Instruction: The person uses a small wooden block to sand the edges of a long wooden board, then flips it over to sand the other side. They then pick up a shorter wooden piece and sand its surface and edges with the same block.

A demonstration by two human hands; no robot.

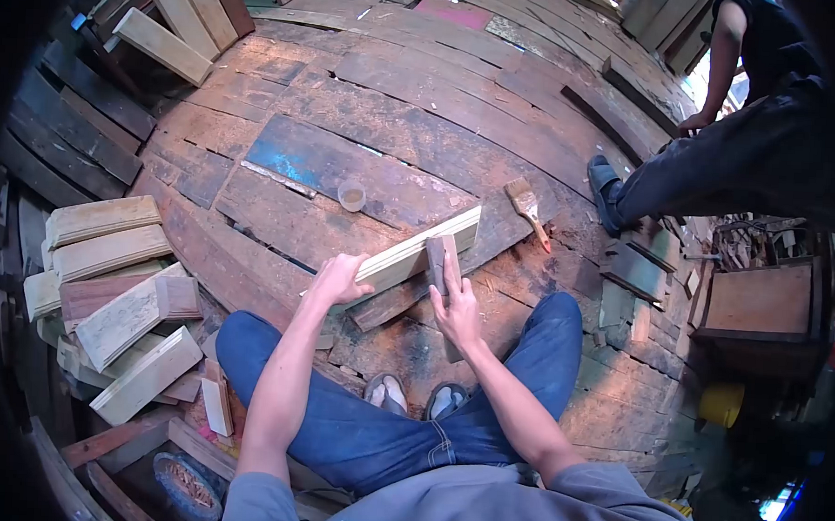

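My left hand (pixel 342 280) is closed on the near left end of a pale wooden board (pixel 394 266), which stands on its long edge with grooves along its top. In my right hand (pixel 457 309) is a brown wooden block (pixel 439 252), held upright against the board's near face. The fingers lie along the block, and its underside is hidden. Beneath the pale board are dark planks, one a blue-stained board (pixel 287 160). A small clear cup (pixel 351 196) rests just beyond the board. To the right lies a paintbrush (pixel 523 200) with a wooden handle.
Several cut wood pieces (pixel 122 313) are piled at my left, near a round container of shavings (pixel 189 486). More boards (pixel 171 40) lean at the back left. Another person's leg (pixel 710 171) is at the right, above a wooden box (pixel 761 299) and a yellow bucket (pixel 721 404).
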